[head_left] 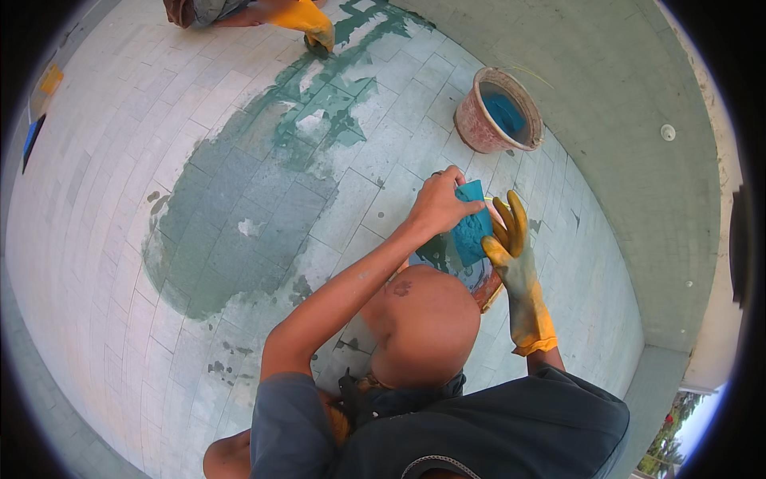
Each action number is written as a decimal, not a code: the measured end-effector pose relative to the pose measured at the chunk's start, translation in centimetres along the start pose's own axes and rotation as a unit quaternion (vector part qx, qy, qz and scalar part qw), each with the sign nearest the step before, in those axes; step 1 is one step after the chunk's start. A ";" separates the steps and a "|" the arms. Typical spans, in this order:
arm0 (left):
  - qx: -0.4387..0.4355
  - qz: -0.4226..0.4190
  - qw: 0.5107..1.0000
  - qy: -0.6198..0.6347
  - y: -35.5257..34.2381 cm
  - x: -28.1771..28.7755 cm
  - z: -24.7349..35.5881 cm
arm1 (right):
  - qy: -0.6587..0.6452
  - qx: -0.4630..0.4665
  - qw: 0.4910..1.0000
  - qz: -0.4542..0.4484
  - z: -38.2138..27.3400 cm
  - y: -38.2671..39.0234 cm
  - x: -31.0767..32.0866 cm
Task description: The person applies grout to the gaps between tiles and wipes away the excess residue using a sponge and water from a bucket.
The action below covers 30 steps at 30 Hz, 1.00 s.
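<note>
My bare left hand (440,203) grips a flat teal sponge (469,231) by its upper part, thumb across the face toward me. Beside the sponge, my right hand (511,231) wears a wet, stained yellow-orange rubber glove. Its fingers are spread, and the thumb lies close to the sponge's lower edge; whether it touches cannot be made out. Below the sponge is a second bucket (488,292) with liquid in it, partly hidden by my bent knee and the sponge.
A worn pinkish bucket (477,128) with water and something blue inside stands near the wall (606,120). Wet green patches (231,231) cover part of the tiled floor (104,215). At the top, another person's orange-gloved hand (317,33) presses on the floor. Yellow and blue objects lie far left.
</note>
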<state>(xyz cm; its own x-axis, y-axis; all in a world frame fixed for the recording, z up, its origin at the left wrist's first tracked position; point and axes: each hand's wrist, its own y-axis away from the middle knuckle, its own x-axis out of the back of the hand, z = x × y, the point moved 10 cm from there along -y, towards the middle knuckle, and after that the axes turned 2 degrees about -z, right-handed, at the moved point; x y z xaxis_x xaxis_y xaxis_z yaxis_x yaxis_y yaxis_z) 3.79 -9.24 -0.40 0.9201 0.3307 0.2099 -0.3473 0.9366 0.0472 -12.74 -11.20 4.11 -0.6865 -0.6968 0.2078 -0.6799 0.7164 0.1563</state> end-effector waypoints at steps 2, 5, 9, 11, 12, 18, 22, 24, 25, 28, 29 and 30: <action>-0.002 0.002 0.999 0.043 -0.2 -0.8 1.7 | 0.029 -0.006 0.998 -0.055 -0.7 -0.9 -0.7; -0.074 -0.019 0.994 0.073 -0.9 4.5 4.0 | 0.086 -0.033 0.994 -0.054 -1.1 -5.6 -4.5; -0.067 -0.009 0.974 0.218 1.2 10.6 1.1 | -0.178 -0.073 0.974 -0.122 -2.2 -7.5 -10.3; -0.066 0.059 0.934 0.347 2.8 14.1 -1.7 | -0.186 -0.073 0.967 -0.159 -3.3 -8.6 -12.6; -0.050 0.132 0.925 0.352 3.9 16.9 -4.7 | -0.178 -0.069 0.966 -0.174 -4.0 -9.7 -14.1; 0.131 0.539 0.832 -0.014 18.3 30.6 -25.5 | 0.016 -0.013 0.985 -0.169 3.1 -27.1 -19.2; 0.085 0.536 0.838 -0.057 20.6 29.0 -29.5 | 0.392 0.033 0.918 -0.049 6.0 -37.6 -19.0; 0.054 0.521 0.847 -0.088 20.8 28.4 -29.4 | 0.510 0.027 0.860 -0.018 8.2 -38.9 -19.3; 0.047 0.520 0.846 -0.107 20.5 28.2 -29.0 | 0.524 -0.003 0.852 -0.002 9.5 -39.1 -19.9; 0.036 0.521 0.846 -0.109 20.1 27.7 -28.6 | 0.599 -0.063 0.795 0.063 12.8 -38.9 -22.5; 0.031 0.520 0.847 -0.103 20.1 27.8 -28.4 | 0.627 -0.079 0.770 0.088 13.3 -38.6 -23.2; 0.030 0.519 0.847 -0.109 20.8 28.4 -28.5 | 0.613 -0.081 0.780 0.095 13.0 -38.0 -25.0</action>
<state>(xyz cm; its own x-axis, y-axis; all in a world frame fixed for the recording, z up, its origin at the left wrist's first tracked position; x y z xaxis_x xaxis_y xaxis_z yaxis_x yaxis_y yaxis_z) 27.89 22.96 -21.33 0.0611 0.9370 0.3440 -0.9634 0.1455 -0.2250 26.91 -21.48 -19.61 0.0586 -0.0931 0.9939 -0.4872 0.8663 0.1099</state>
